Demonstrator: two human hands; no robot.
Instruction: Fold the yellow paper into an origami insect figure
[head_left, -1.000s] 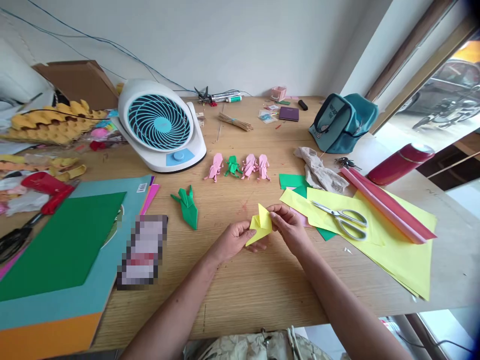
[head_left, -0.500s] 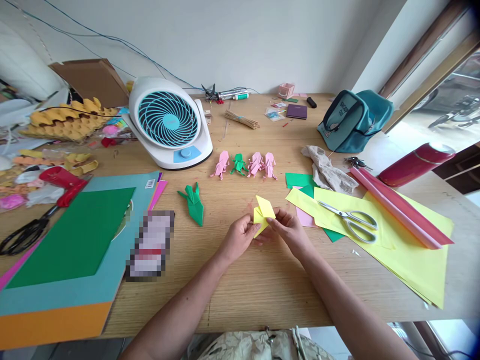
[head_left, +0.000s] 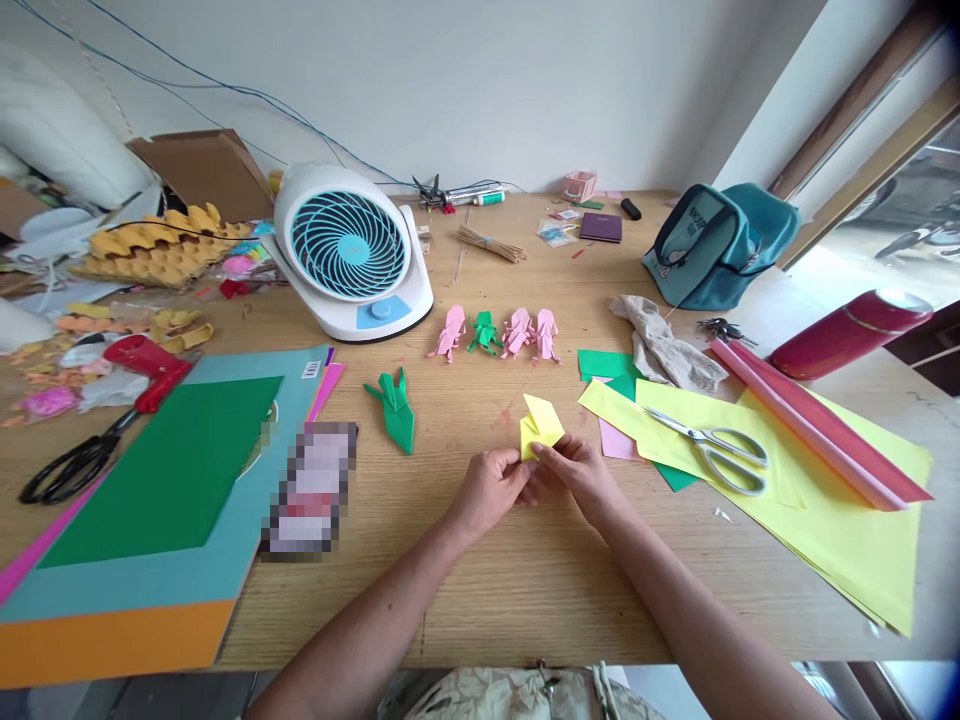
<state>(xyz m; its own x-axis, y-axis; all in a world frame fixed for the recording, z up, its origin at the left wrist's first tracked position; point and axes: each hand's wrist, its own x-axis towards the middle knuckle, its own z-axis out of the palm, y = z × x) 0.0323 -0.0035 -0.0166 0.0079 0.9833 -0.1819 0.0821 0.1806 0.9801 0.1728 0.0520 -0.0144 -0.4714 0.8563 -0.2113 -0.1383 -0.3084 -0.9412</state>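
Note:
Both my hands meet at the middle of the wooden table (head_left: 525,580) on a small folded yellow paper (head_left: 541,424). My left hand (head_left: 491,488) pinches its lower left edge with curled fingers. My right hand (head_left: 583,476) pinches its lower right edge. The paper's upper flaps stick up above my fingers. A folded green paper figure (head_left: 396,412) lies to the left of my hands. Beyond them a row of small origami figures (head_left: 499,333), pink ones and one green, stands on the table.
Silver scissors (head_left: 716,448) lie on yellow sheets (head_left: 832,500) at the right, beside a pink paper roll (head_left: 817,425), red bottle (head_left: 851,330) and teal bag (head_left: 712,245). A white fan (head_left: 352,250) stands behind. Green and teal card sheets (head_left: 157,490) and black scissors (head_left: 71,465) lie left.
My hands turned the yellow paper and shifted their pinch lower on it; its flaps now point up and away. The camera view drifted slightly.

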